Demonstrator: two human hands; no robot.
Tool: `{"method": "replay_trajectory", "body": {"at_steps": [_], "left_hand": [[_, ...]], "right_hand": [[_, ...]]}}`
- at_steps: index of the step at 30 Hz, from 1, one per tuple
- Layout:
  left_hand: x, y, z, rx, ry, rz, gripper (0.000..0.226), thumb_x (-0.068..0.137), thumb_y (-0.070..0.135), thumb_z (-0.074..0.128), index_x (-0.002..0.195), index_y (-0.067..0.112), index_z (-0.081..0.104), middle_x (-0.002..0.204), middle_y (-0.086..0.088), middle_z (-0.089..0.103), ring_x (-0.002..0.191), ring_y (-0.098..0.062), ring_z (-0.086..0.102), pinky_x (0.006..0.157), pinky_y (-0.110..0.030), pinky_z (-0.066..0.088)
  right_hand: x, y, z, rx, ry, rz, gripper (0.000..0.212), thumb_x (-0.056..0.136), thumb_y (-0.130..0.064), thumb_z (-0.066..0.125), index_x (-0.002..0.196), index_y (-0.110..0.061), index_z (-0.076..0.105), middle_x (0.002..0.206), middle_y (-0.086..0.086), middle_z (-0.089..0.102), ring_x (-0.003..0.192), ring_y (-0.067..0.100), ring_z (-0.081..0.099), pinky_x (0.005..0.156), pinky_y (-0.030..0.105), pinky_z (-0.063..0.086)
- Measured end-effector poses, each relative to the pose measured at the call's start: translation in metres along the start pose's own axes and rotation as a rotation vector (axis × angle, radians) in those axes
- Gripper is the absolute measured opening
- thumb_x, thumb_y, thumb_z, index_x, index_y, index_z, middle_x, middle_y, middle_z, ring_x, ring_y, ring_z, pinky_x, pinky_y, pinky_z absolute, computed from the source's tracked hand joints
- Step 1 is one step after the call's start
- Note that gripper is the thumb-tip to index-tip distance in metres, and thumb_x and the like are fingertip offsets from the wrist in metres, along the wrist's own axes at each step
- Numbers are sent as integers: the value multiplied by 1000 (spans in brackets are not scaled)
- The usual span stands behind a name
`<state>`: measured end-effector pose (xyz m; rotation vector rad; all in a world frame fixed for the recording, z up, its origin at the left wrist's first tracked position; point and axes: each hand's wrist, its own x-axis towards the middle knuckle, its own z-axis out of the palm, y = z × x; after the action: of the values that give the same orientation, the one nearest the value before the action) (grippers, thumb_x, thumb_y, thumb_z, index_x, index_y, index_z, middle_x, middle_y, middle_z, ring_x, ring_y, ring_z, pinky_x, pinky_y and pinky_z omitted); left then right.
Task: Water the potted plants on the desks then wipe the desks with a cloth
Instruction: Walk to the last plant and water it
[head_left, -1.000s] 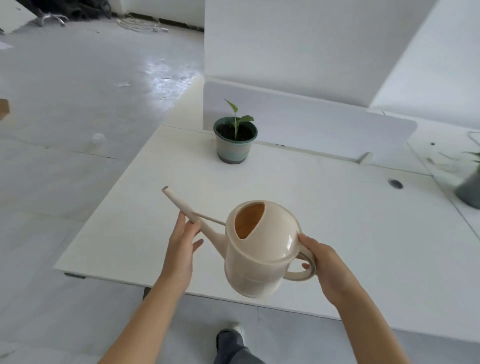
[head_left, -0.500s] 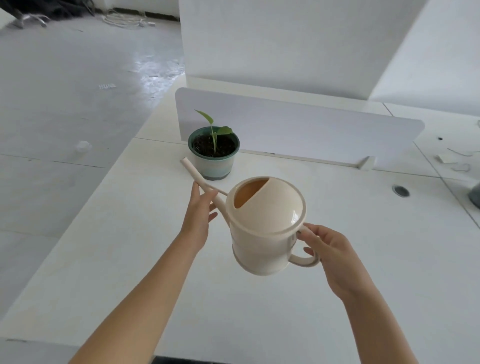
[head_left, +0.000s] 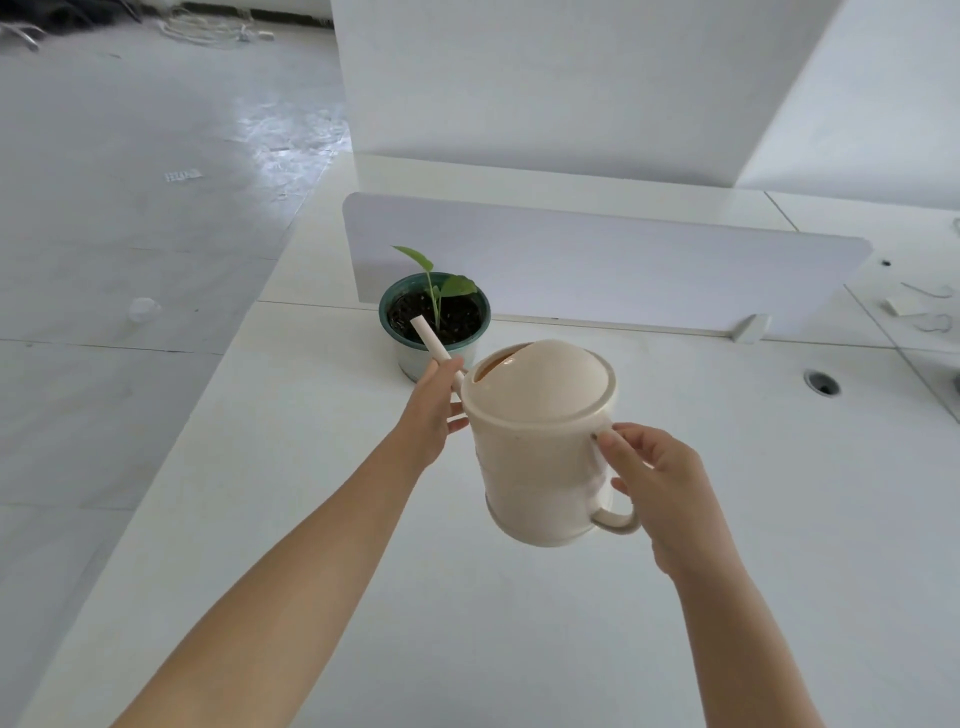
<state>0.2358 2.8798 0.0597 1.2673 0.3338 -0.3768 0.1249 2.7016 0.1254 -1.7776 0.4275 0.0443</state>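
A cream watering can (head_left: 540, 457) hangs tilted above the white desk (head_left: 519, 623). My right hand (head_left: 660, 488) grips its handle at the can's right side. My left hand (head_left: 431, 410) holds the long spout near its base. The spout's tip reaches over the dark soil of a green-rimmed pot (head_left: 435, 318) with a small two-leaf seedling. The pot stands at the back left of the desk, against a low divider panel. No water stream is visible. No cloth is in view.
A white divider panel (head_left: 623, 270) runs along the desk's back edge. A round cable hole (head_left: 822, 383) lies at the right. A neighbouring desk at the far right carries small scraps (head_left: 914, 306). The desk's left edge drops to the grey floor (head_left: 130, 234).
I have stepped closer to the desk. Both hands carried the can forward and tipped it, so the spout tip now sits over the pot's soil instead of in front of the pot.
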Motion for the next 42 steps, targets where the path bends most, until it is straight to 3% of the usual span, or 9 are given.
{"method": "replay_trajectory", "body": {"at_steps": [5,13,16,20,24,32,36,39,42], "left_hand": [[20,-5,0,-22,-36,-76,12,93,36,42,93,26,48,100,1,52,87,-17,53,84,-34,41],[38,1,21,-35,-134,-94,32,93,38,39,121,23,46,113,1,54,96,-17,54,91,-37,42],[43,4,28,-40,-175,-90,35,94,38,38,124,21,46,111,2,53,93,-15,54,86,-34,42],[46,2,31,-52,-208,-108,20,92,31,38,102,17,49,101,0,52,86,-15,54,75,-30,43],[45,1,26,-97,-190,-127,11,89,24,39,85,19,48,89,1,52,77,-15,54,67,-29,43],[40,6,5,-151,-141,-91,9,84,20,38,83,17,47,86,0,53,74,-15,54,66,-28,43],[41,16,-6,-153,-103,-49,12,86,21,37,79,20,47,82,0,52,72,-14,52,65,-28,41],[45,24,-11,-151,-89,-33,14,86,21,36,76,20,46,79,0,50,69,-15,50,62,-27,40],[49,26,-10,-152,-78,-24,16,86,21,36,72,18,44,75,0,49,67,-15,49,61,-27,39]], "right_hand": [[5,-9,7,-47,67,-2,12,88,-23,56,81,-15,60,119,1,57,111,21,53,47,18,44],[11,-19,4,-121,165,-39,11,87,-23,57,78,-17,60,117,-1,58,111,21,54,78,32,46],[9,-26,3,-150,194,-52,12,88,-22,57,76,-20,59,119,2,58,109,21,54,78,32,48],[1,-41,4,-193,204,-23,15,89,-23,55,75,-19,58,115,-4,56,105,16,52,49,14,40],[-2,-51,8,-235,200,-31,15,89,-23,55,74,-18,57,114,-5,56,101,10,51,46,13,39],[-3,-57,24,-209,141,-39,16,90,-22,54,75,-18,57,115,-7,53,102,11,49,40,11,42],[2,-52,34,-198,133,-74,17,89,-21,55,73,-18,58,115,-5,56,99,10,52,52,10,42],[6,-46,39,-185,121,-82,16,88,-21,56,73,-17,59,113,-4,57,93,-2,52,69,13,38],[7,-42,39,-172,113,-69,16,88,-20,56,74,-16,60,110,-7,56,93,1,53,72,13,37]]}}
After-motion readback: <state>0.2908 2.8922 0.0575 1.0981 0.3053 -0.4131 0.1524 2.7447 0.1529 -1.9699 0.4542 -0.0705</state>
